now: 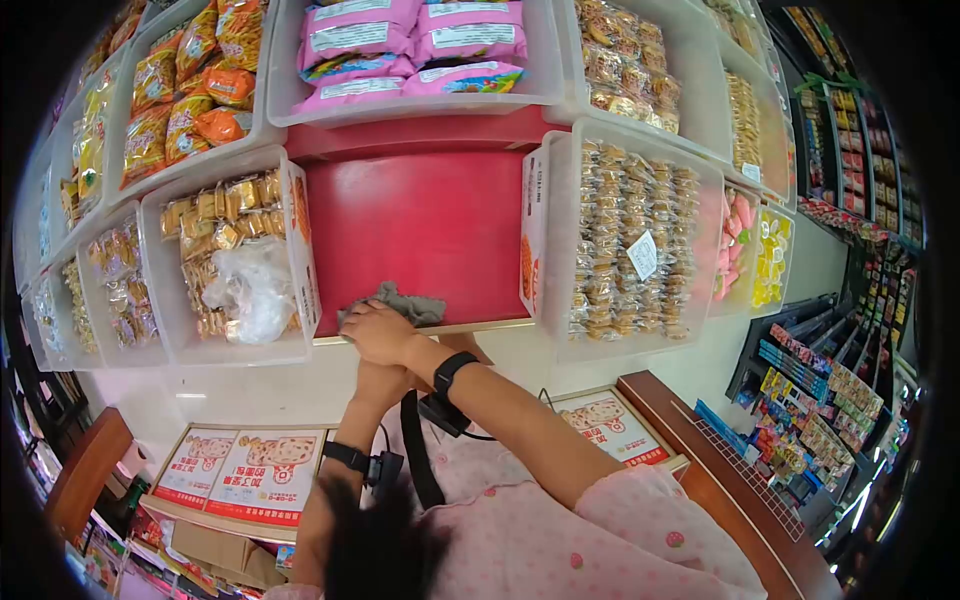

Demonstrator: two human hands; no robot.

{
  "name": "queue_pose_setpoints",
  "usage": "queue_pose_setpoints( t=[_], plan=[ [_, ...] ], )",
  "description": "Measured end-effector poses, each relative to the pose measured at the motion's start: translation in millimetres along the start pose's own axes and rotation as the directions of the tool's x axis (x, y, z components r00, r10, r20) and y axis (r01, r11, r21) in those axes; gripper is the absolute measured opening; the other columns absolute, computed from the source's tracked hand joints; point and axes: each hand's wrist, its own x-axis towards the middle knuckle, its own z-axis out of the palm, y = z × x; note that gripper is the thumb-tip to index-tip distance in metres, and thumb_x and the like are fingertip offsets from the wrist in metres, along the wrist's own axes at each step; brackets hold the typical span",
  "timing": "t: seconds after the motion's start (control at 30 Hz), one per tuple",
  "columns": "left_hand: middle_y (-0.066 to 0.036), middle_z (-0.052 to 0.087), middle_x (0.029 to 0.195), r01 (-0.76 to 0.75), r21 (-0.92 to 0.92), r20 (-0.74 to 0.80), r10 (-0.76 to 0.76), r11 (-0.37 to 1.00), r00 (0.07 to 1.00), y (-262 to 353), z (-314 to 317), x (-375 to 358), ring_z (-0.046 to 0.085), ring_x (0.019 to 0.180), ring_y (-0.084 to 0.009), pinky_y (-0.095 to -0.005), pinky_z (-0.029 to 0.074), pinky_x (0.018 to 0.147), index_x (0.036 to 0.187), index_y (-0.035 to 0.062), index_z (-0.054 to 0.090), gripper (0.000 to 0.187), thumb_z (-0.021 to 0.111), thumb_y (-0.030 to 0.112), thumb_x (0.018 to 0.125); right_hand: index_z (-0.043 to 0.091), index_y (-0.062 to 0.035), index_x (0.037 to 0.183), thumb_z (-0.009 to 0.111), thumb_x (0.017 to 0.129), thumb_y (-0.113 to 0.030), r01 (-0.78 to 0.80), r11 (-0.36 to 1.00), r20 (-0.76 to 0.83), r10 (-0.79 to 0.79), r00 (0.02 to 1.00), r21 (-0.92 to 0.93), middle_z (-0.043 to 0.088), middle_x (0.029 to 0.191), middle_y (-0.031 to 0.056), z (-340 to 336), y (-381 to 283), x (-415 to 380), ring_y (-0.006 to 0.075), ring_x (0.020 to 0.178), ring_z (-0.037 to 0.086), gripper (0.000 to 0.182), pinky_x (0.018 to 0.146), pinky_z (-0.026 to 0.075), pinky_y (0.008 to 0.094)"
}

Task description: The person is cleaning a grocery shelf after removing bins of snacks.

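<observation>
My right hand (377,333) presses down on a crumpled grey cloth (415,307) at the front left of a red shelf surface (420,220). Its fingers are curled over the cloth's left end. My forearms cross, the right one on top. Just below the right hand, my left hand (382,382) is mostly covered by the right wrist, and its fingers are hidden. Both wrists carry black bands. Clear bins flank the red surface: one with wrapped snacks and a white plastic bag (255,290) on the left, one with rows of packaged biscuits (630,240) on the right.
Behind the red surface stands a bin of pink bags (400,40), with a bin of orange snack packets (190,85) to its left. Printed cartons (240,475) sit low at the left. A wooden edge (730,500) and product racks (820,400) are on the right.
</observation>
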Motion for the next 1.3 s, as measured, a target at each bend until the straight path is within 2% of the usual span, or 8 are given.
queue_pose_setpoints(
  t=[0.17,0.4,0.57,0.6,0.83,1.03,1.17,1.3],
  plan=[
    [-0.016,0.052,0.134,-0.271,0.011,-0.021,0.271,0.963,0.962,51.6,53.8,49.4,0.049,0.123,-0.0308,-0.0423,0.040,0.100,0.131,0.0068,0.050,0.050,0.054,0.032,0.088,0.067,-0.0091,0.088,0.056,0.073,-0.013,-0.306,0.951,-0.041,0.308,0.950,0.053,0.068,0.102,0.0081,-38.2,44.0,-77.2,0.0257,0.102,0.058,0.020,0.094,0.043,0.0407],
    [-0.018,0.049,0.136,-0.276,-0.023,-0.022,0.276,0.961,0.961,87.3,62.1,80.9,0.045,0.127,-0.0312,-0.0405,0.035,0.105,0.131,0.0061,0.048,0.049,0.054,0.028,0.088,0.069,-0.0088,0.087,0.055,0.073,-0.013,-0.532,0.846,-0.044,0.533,0.845,0.021,0.068,0.089,0.0140,-61.3,60.6,-103.3,0.0319,0.094,0.060,0.020,0.090,0.045,0.0439],
    [-0.019,0.050,0.132,-0.066,-0.043,-0.137,0.060,0.997,0.989,29.2,17.2,38.8,0.048,0.123,-0.0320,-0.0428,0.037,0.103,0.131,0.0068,0.048,0.046,0.055,0.023,0.088,0.070,-0.0074,0.086,0.055,0.074,-0.018,-0.504,0.857,0.053,0.501,0.864,0.113,0.069,0.088,0.0155,-20.1,20.9,-29.0,0.0335,0.091,0.063,0.022,0.090,0.045,0.0456],
    [-0.019,0.048,0.133,-0.203,0.023,-0.243,0.203,0.979,0.948,0.3,22.3,30.3,0.043,0.127,-0.0314,-0.0419,0.033,0.105,0.132,0.0059,0.047,0.049,0.057,0.026,0.088,0.070,-0.0082,0.091,0.055,0.074,-0.018,-0.500,0.851,0.134,0.483,0.865,0.162,0.068,0.091,0.0158,-9.5,7.2,-9.3,0.0340,0.095,0.062,0.024,0.091,0.044,0.0461],
    [-0.018,0.038,0.146,0.003,0.083,-0.063,0.002,0.997,0.998,-61.1,-24.4,-15.0,0.032,0.137,-0.0329,-0.0410,0.024,0.112,0.141,0.0063,0.040,0.054,0.052,0.022,0.091,0.069,-0.0068,0.099,0.055,0.077,-0.019,-0.409,0.876,0.242,0.351,0.904,0.257,0.065,0.111,0.0183,7.7,-40.6,58.8,0.0303,0.111,0.057,0.029,0.101,0.037,0.0430],
    [-0.017,0.039,0.145,-0.079,-0.190,0.088,0.097,0.979,0.991,-1.8,3.8,16.6,0.032,0.136,-0.0329,-0.0412,0.022,0.114,0.140,0.0090,0.043,0.061,0.061,0.034,0.087,0.066,-0.0057,0.102,0.054,0.077,-0.014,-0.482,0.875,0.195,0.468,0.862,0.031,0.065,0.101,0.0198,-27.8,-14.1,-5.6,0.0349,0.101,0.059,0.029,0.089,0.046,0.0476],
    [-0.018,0.043,0.141,-0.188,-0.057,0.159,0.195,0.980,0.968,93.3,8.5,64.5,0.035,0.134,-0.0323,-0.0412,0.025,0.112,0.133,0.0081,0.048,0.055,0.060,0.036,0.087,0.070,-0.0039,0.086,0.055,0.076,-0.016,-0.590,0.802,-0.163,0.572,0.804,-0.095,0.069,0.090,0.0188,-37.5,47.6,-85.3,0.0338,0.096,0.064,0.022,0.086,0.048,0.0462],
    [-0.018,0.042,0.141,-0.263,0.035,0.085,0.259,0.964,0.962,128.3,66.0,95.5,0.036,0.133,-0.0319,-0.0407,0.026,0.111,0.133,0.0079,0.047,0.056,0.059,0.037,0.088,0.065,-0.0028,0.096,0.054,0.078,-0.017,-0.714,0.691,-0.016,0.717,0.697,-0.114,0.067,0.093,0.0191,-65.8,68.8,-122.0,0.0345,0.096,0.063,0.026,0.090,0.046,0.0456]
  ],
)
